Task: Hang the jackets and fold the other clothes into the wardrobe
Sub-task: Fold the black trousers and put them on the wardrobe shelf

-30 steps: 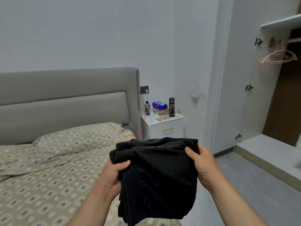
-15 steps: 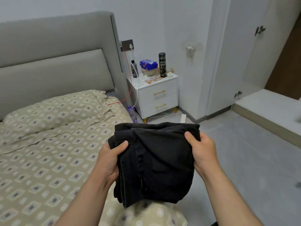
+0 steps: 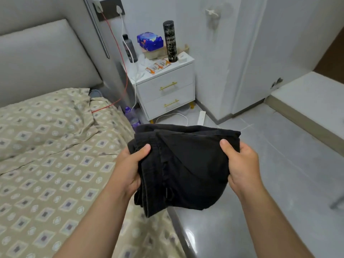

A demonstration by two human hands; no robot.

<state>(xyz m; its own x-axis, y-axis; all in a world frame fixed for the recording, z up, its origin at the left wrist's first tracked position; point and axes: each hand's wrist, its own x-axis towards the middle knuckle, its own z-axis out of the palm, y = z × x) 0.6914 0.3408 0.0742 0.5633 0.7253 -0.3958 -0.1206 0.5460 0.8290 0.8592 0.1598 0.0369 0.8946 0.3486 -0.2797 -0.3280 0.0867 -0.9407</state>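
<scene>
Folded black garment (image 3: 186, 164), held in mid-air between both hands, above the near edge of the bed (image 3: 46, 164) and the grey floor (image 3: 279, 183). Left hand (image 3: 130, 170): grip clamped on the bundle's left edge, thumb on top, fingers hidden beneath. Right hand (image 3: 243, 168): grip clamped likewise on the right edge, thumb over the upper corner. Hangs in several layers, lower fold sagging below the hands; appears to touch neither bed nor floor.

Wardrobe (image 3: 307, 90) at far right, door open, with pale base ledge and a strip of dark interior in view; well apart from the bundle. Bedside cabinet (image 3: 167, 90) between bed and wardrobe, topped with bottles and packets; no part in the task.

Step in hand, by judgement: folding finished or nearly so, carry to the wardrobe about to begin. Calls next for a turn to the right and a level carry, both grips firm against slipping of the layers, then a flat set-down inside. Shelves out of view; cannot tell the place of set-down. Risk: loose lower fold dropping open on the way.
</scene>
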